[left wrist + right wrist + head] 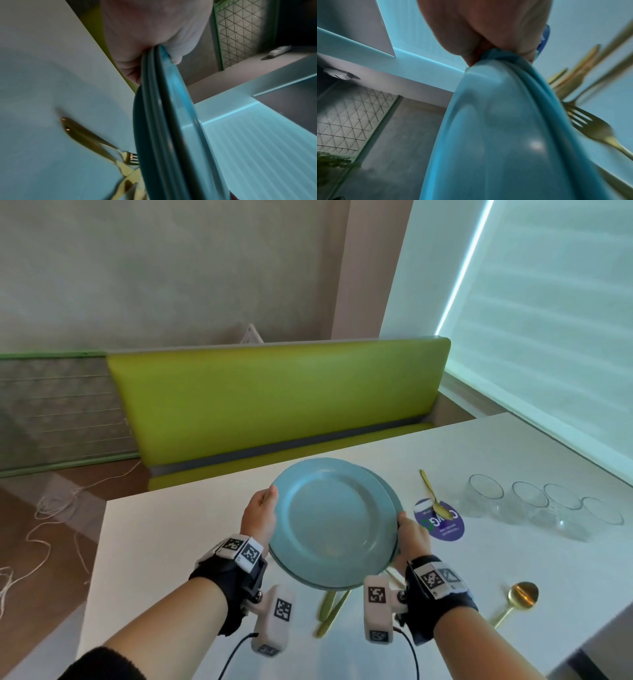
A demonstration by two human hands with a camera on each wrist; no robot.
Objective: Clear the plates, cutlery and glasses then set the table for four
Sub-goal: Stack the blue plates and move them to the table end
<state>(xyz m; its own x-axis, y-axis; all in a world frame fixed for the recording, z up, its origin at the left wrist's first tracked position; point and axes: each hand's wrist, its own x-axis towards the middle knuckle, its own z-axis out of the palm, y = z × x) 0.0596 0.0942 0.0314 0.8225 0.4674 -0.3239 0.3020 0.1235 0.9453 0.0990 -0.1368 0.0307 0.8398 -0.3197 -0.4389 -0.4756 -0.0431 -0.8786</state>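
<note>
A stack of blue plates (334, 522) hangs in the air between both hands, just above the white worktop (164, 539). The left hand (259, 517) clamps the rim on one side, the right hand (412, 537) grips the opposite edge, thumbs on top. The stack tilts a bit. Gold cutlery (330, 607) lies right under it. Past the right hand are a gold spoon (433, 496) and four empty glasses (544, 508) in a row.

Cutlery (334, 607) (gold) half under plates (334, 522)
</note>
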